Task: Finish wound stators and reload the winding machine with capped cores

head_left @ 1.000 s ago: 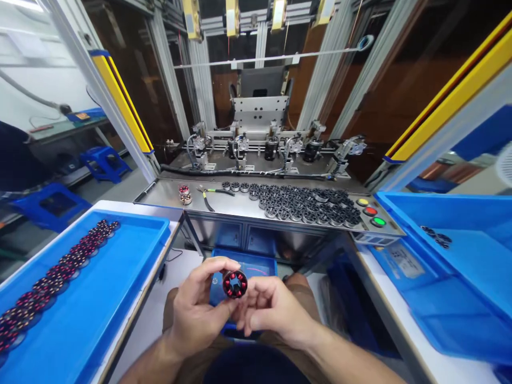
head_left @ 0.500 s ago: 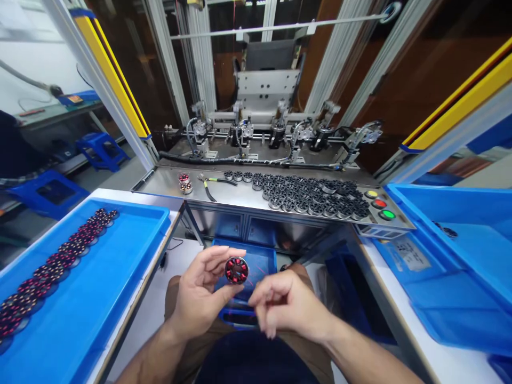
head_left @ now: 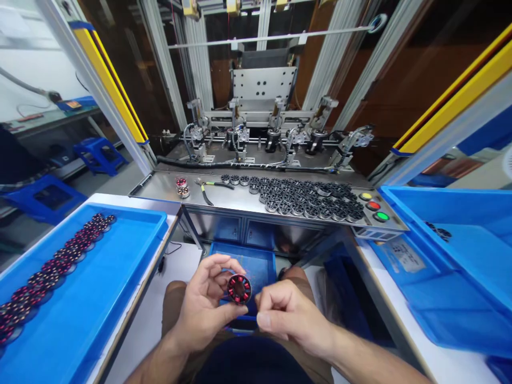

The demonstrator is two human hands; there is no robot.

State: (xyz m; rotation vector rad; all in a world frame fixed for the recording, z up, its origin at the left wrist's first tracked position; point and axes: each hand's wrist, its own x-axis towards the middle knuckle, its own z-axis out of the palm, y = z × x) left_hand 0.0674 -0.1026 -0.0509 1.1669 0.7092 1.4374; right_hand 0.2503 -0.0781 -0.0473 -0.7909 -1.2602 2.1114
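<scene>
My left hand [head_left: 206, 309] pinches a small round wound stator [head_left: 239, 288], black with red coils, between thumb and fingers over my lap. Just right of it, my right hand [head_left: 290, 316] is curled with its fingertips pinched together beside the part; what they hold is too small to make out. On the steel machine shelf [head_left: 230, 198] ahead lie several bare black stators [head_left: 308, 198], green-handled pliers [head_left: 210, 189] and two wound parts [head_left: 182, 187].
A blue tray [head_left: 112, 266] at my left carries a long row of wound stators [head_left: 56, 261]. More blue trays [head_left: 460, 250] sit at my right. A small blue bin [head_left: 244, 261] is below my hands. Coloured push buttons [head_left: 374, 206] sit on the shelf's right end.
My right hand left the stator, dropped a little, then came back close beside it. My left hand kept hold of the part, turning it slightly and lowering it.
</scene>
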